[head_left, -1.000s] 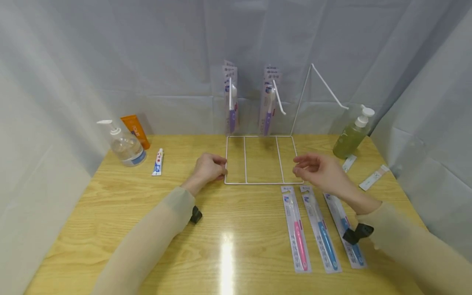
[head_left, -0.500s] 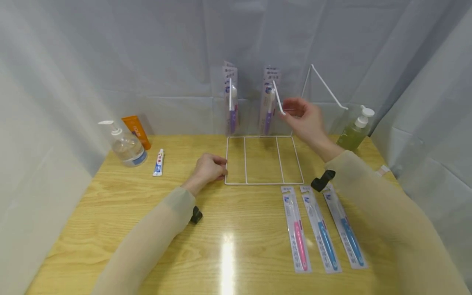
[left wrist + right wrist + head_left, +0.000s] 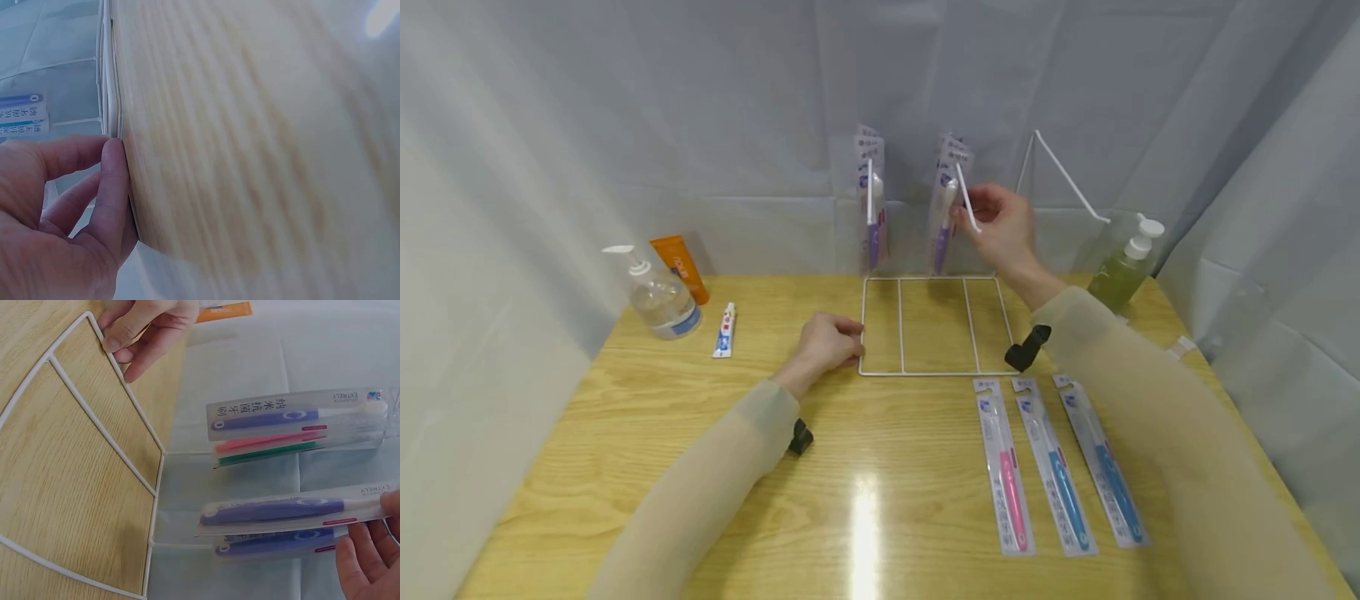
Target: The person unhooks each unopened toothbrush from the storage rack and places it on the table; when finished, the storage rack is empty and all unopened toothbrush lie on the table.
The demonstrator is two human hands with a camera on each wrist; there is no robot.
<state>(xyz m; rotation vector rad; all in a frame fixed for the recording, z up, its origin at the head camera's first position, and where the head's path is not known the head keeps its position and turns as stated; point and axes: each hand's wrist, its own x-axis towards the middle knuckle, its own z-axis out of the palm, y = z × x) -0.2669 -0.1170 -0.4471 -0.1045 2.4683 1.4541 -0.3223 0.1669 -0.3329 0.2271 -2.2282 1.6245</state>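
My left hand (image 3: 826, 343) pinches the left side of a white wire display rack (image 3: 901, 325), low at the tabletop. In the left wrist view, its thumb and fingertips meet at the wire. My right hand (image 3: 1000, 229) is up at the rack's middle hook, holding the edge of the front purple toothbrush pack (image 3: 946, 208). In the right wrist view this toothbrush pack (image 3: 275, 512) tilts away from another purple pack (image 3: 281, 545) behind it. More toothbrush packs (image 3: 871, 200) hang from the left hook. The right hook (image 3: 1071, 177) carries nothing.
Three packaged toothbrushes, one pink (image 3: 1011, 500) and two blue (image 3: 1066, 500), lie front right. Left are a clear pump bottle (image 3: 662, 300), an orange tube (image 3: 681, 267) and a small toothpaste tube (image 3: 725, 331). A green pump bottle (image 3: 1116, 275) stands back right, before a grey curtain (image 3: 760, 108).
My right hand has risen from the rack's right side to the middle hook and taken hold of the front toothbrush pack, which now tilts. My left hand stays put.
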